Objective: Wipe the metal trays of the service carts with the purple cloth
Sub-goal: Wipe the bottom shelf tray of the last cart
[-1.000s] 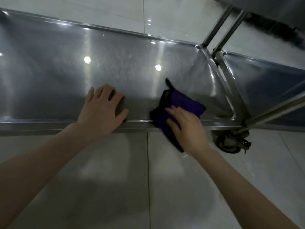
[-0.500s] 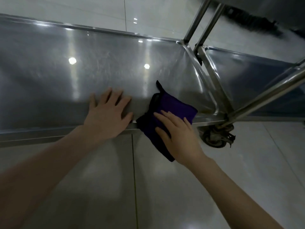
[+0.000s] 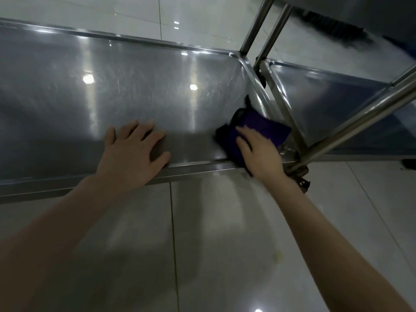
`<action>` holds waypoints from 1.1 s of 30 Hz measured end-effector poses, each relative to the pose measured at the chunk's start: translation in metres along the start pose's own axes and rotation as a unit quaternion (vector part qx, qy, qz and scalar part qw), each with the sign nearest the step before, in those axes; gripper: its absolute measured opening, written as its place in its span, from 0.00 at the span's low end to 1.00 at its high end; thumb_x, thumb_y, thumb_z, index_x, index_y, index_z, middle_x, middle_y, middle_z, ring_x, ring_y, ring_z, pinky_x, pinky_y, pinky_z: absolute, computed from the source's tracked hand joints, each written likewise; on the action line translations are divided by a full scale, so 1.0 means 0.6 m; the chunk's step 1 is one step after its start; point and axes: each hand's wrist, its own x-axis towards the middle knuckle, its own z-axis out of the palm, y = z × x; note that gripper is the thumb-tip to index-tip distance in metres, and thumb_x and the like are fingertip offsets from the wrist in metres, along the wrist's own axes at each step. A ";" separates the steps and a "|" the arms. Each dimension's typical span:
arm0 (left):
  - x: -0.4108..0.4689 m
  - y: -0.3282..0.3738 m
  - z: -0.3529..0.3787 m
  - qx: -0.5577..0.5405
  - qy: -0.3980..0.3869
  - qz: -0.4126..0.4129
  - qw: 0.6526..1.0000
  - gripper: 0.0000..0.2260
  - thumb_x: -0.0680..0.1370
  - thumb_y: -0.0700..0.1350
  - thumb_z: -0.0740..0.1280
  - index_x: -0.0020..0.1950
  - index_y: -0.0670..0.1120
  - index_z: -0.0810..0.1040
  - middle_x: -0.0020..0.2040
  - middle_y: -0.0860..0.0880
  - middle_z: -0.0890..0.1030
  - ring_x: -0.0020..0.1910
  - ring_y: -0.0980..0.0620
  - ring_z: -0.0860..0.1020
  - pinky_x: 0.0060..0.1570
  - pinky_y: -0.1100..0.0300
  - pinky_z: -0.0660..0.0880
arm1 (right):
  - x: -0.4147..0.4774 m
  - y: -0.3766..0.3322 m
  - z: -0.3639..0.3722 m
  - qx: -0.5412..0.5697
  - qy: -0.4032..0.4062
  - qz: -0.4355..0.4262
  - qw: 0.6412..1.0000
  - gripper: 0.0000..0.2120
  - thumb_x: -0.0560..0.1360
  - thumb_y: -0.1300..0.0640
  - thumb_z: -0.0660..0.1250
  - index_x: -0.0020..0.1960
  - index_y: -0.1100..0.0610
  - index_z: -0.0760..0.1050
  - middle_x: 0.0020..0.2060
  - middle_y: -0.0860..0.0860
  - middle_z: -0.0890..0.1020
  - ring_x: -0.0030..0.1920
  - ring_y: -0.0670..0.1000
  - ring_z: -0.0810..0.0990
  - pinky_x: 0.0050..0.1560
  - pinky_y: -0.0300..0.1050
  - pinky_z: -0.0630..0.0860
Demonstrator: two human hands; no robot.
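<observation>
Now presses the cloth (image 3: 265,127) flat under the right hand (image 3: 258,152), with straight fingers, into the near right corner of the tray (image 3: 135,86), close by the post (image 3: 351,127). Has slid it there from mid-rim within the last second. Braces with the left hand (image 3: 132,154), spread flat and holding nothing, by the near rim, much as before. Probably finishes this front strip; leaves the far side and the next tray (image 3: 326,93) to do.

No readable text, label, brand, number or sign on any surface here.
</observation>
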 end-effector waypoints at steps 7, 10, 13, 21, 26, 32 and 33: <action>0.035 0.052 0.001 0.009 0.029 -0.034 0.999 0.22 0.77 0.58 0.59 0.61 0.42 0.72 0.60 0.40 0.73 0.60 0.36 0.70 0.64 0.41 0.63 | -0.064 0.020 -0.006 -0.038 0.050 0.054 0.997 0.20 0.83 0.49 0.55 0.73 0.52 0.67 0.72 0.52 0.70 0.72 0.53 0.66 0.74 0.52 0.54; 0.030 0.062 0.010 0.001 0.060 -0.040 0.997 0.19 0.78 0.54 0.61 0.61 0.41 0.73 0.59 0.39 0.73 0.58 0.36 0.70 0.58 0.44 0.66 | 0.048 0.051 -0.026 -0.021 0.016 0.108 0.994 0.22 0.83 0.47 0.51 0.75 0.51 0.63 0.75 0.52 0.65 0.74 0.55 0.63 0.74 0.57 0.55; 0.026 0.055 0.010 -0.028 0.086 -0.037 0.995 0.17 0.78 0.51 0.62 0.61 0.41 0.74 0.58 0.40 0.74 0.57 0.36 0.71 0.59 0.44 0.67 | 0.128 0.055 -0.031 -0.027 0.000 0.121 0.992 0.23 0.83 0.47 0.50 0.76 0.52 0.61 0.75 0.53 0.65 0.74 0.56 0.61 0.73 0.60 0.57; 0.021 0.046 0.007 -0.045 0.083 -0.041 0.995 0.17 0.78 0.51 0.63 0.63 0.43 0.74 0.59 0.41 0.74 0.59 0.37 0.72 0.60 0.44 0.67 | -0.014 0.035 -0.006 -0.086 0.053 0.160 0.982 0.24 0.82 0.45 0.52 0.74 0.54 0.64 0.72 0.57 0.68 0.68 0.60 0.70 0.70 0.60 0.62; 0.018 0.042 0.012 -0.066 0.088 -0.040 0.993 0.14 0.77 0.49 0.63 0.59 0.43 0.75 0.57 0.42 0.75 0.56 0.38 0.72 0.59 0.45 0.69 | -0.005 0.052 -0.008 -0.108 0.065 0.131 0.983 0.22 0.83 0.49 0.53 0.75 0.55 0.64 0.73 0.57 0.67 0.72 0.58 0.66 0.74 0.57 0.53; 0.027 0.040 0.012 -0.193 0.131 -0.073 0.970 0.08 0.77 0.42 0.64 0.55 0.43 0.77 0.53 0.44 0.78 0.52 0.44 0.74 0.54 0.55 0.68 | 0.156 -0.017 0.011 -0.056 -0.004 0.132 0.990 0.24 0.82 0.43 0.50 0.77 0.47 0.58 0.77 0.51 0.59 0.76 0.55 0.57 0.74 0.63 0.50; 0.027 0.041 0.011 -0.220 0.147 -0.090 0.960 0.08 0.77 0.41 0.64 0.55 0.43 0.77 0.53 0.44 0.78 0.52 0.44 0.74 0.52 0.57 0.68 | 0.169 -0.058 0.032 -0.058 -0.011 0.090 0.994 0.24 0.82 0.43 0.50 0.76 0.46 0.60 0.77 0.49 0.60 0.76 0.54 0.58 0.74 0.63 0.51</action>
